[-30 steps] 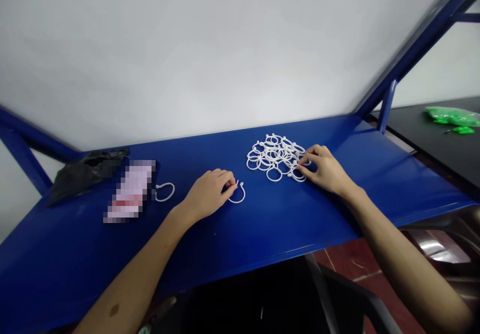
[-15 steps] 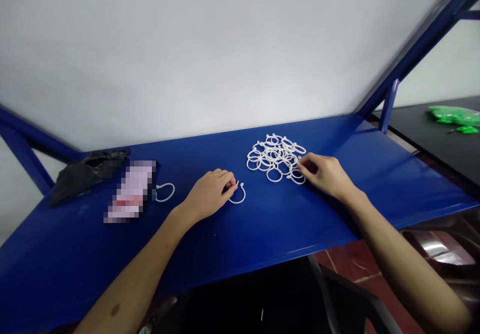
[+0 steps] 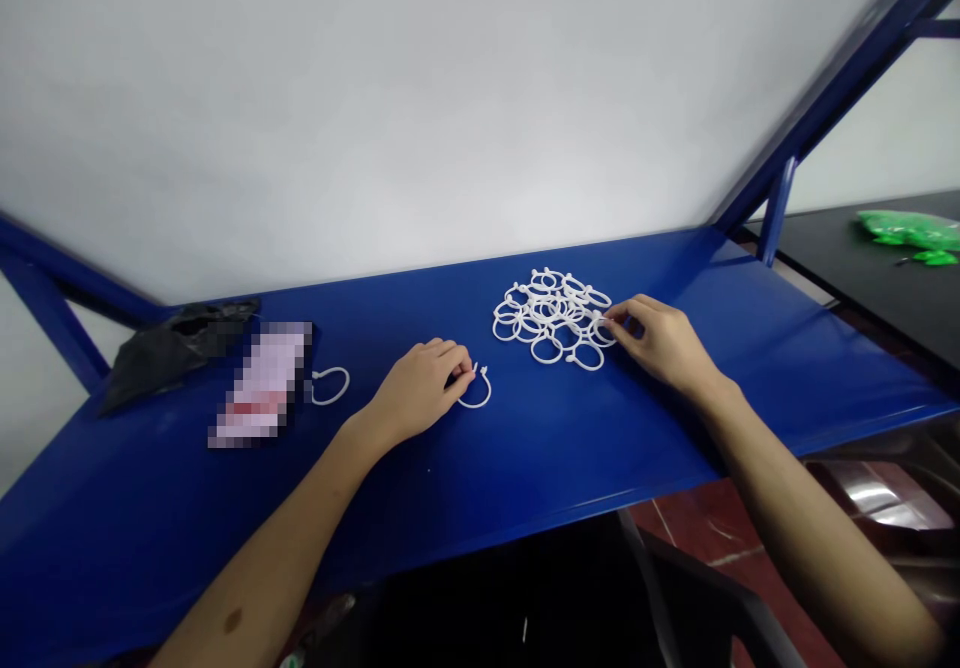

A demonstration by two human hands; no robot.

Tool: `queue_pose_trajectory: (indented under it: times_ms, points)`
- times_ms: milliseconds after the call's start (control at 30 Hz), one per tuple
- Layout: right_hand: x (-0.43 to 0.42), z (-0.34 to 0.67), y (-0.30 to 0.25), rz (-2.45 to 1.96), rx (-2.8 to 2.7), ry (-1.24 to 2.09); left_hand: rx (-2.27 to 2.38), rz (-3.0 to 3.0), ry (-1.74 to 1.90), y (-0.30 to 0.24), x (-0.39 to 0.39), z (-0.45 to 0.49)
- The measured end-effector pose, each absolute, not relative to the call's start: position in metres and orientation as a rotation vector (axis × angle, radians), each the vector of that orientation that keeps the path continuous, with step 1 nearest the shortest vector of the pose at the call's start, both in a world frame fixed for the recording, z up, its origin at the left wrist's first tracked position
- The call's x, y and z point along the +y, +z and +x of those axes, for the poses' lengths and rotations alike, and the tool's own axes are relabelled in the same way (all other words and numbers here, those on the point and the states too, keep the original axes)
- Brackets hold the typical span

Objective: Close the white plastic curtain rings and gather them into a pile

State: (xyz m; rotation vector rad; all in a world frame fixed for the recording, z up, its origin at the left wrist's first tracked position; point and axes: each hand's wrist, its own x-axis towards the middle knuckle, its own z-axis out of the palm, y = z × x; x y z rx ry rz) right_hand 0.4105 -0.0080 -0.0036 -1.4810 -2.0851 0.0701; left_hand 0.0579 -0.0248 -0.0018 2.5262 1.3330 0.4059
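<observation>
My left hand (image 3: 429,385) rests on the blue table with its fingers closed on a white plastic shower curtain ring (image 3: 488,393). That ring's ends are apart, and part of it is hidden by my fingers. At the right edge of a pile of similar white rings (image 3: 551,310), my right hand (image 3: 655,341) pinches one curtain ring (image 3: 602,334) between thumb and fingertips. Just in front of the pile's right side lies another ring (image 3: 586,355). A single ring (image 3: 331,386) lies left of my left hand.
A pixelated pinkish packet (image 3: 264,378) and a crumpled black plastic bag (image 3: 176,348) lie on the left of the blue table (image 3: 480,488). Behind it stands a white wall (image 3: 450,118), with blue frame bars at both sides. Green bagged items (image 3: 911,231) lie on a black surface at right.
My right hand has moved slightly up and right at the pile's edge, gripping a ring there. One ring near it has shifted a little left and down. My left hand stays in place.
</observation>
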Motion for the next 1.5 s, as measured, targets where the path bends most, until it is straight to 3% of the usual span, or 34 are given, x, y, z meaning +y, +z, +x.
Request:
queue_pose_trajectory:
  times_ms: [433, 633, 900, 1133, 1300, 1500]
  points:
    - [-0.008, 0.408, -0.003, -1.553, -2.073, -0.003, 1.330, 2.524, 0.407, -0.001, -0.025, 0.059]
    - [-0.010, 0.408, 0.000, -1.514, -1.971, -0.142, 1.533, 2.353, 0.492, 0.003, -0.026, 0.065]
    - [-0.024, 0.305, 0.004, -1.179, -2.116, 0.521, 1.654, 2.216, 0.822, -0.003, -0.029, 0.073]
    - [-0.020, 0.246, 0.003, -1.088, -1.765, 0.914, 1.753, 2.175, 1.065, -0.001, -0.033, 0.075]
    - [-0.026, 0.253, -0.001, -1.017, -1.694, 0.960, 1.580, 2.144, 1.210, 0.003, -0.036, 0.079]
    - [-0.030, 0.263, -0.004, -0.960, -1.865, 0.726, 1.329, 1.999, 1.134, 0.005, -0.038, 0.076]
